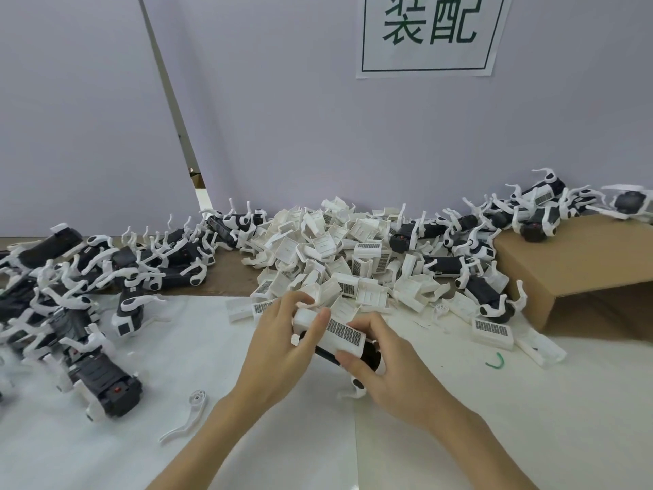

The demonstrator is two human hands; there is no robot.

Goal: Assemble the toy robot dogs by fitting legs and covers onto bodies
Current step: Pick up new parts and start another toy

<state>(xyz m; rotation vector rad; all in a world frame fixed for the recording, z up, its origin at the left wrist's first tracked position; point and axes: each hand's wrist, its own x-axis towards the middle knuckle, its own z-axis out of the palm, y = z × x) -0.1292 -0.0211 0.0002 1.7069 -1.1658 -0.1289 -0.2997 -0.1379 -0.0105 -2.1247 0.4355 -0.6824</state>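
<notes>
Holding: 2 hands gripped 1 toy dog body [367, 355] under a white cover [332, 328].
Left hand [279, 344]: fingers curled over the cover's left end.
Right hand [385, 366]: fingers pinched its right end.
Cover pile [328, 256]: just behind the cover.

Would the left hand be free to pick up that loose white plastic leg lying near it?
Probably not yet: the left hand is gripping the white cover, though nothing blocks the loose white plastic leg.

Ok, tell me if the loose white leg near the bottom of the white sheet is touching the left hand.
Apart. The head view shows the loose white leg lying alone on the white sheet, with bare sheet between it and the left hand, which grips the white cover.
</notes>
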